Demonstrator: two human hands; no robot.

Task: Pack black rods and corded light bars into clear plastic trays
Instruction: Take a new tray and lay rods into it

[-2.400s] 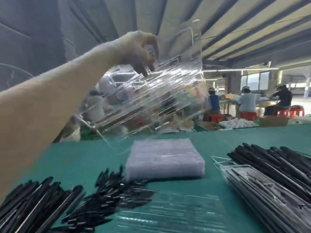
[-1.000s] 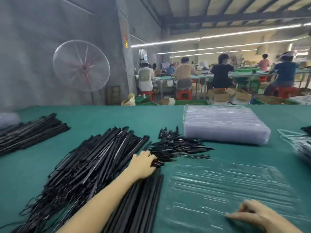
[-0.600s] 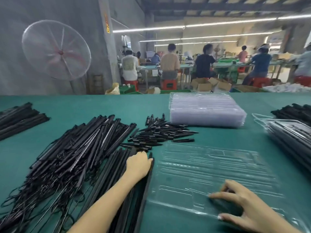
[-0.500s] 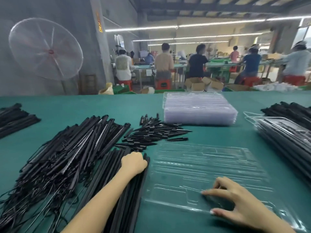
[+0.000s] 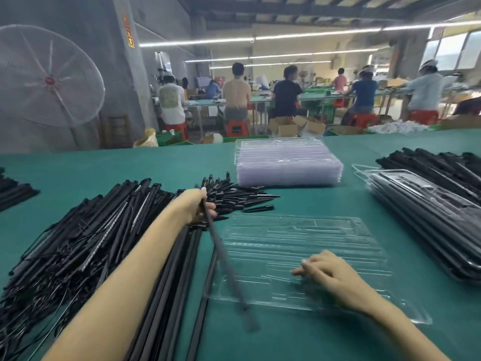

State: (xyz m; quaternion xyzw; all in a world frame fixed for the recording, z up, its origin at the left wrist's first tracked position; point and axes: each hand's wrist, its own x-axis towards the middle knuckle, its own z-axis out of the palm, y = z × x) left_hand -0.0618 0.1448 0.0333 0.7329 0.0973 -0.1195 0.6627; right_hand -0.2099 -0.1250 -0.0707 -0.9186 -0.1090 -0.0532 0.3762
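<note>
An empty clear plastic tray (image 5: 325, 238) lies on the green table in front of me. My right hand (image 5: 330, 277) rests on its near part, fingers loosely bent and touching the plastic. My left hand (image 5: 197, 205) grips one black rod (image 5: 229, 269) by its far end; the rod is blurred and slants down over the tray's left edge. More black rods (image 5: 166, 282) lie in a row under my left forearm. A big heap of corded light bars (image 5: 78, 243) fills the left side.
A stack of empty clear trays (image 5: 286, 162) stands at the back centre. Short black pointed pieces (image 5: 239, 196) lie behind my left hand. Filled trays (image 5: 426, 220) and more rods (image 5: 437, 165) sit at the right. Another black bundle (image 5: 13, 191) is far left.
My left hand has lifted one rod off the row and swung it right over the tray's left edge. My right hand slid slightly left on the tray. The view shifted a little.
</note>
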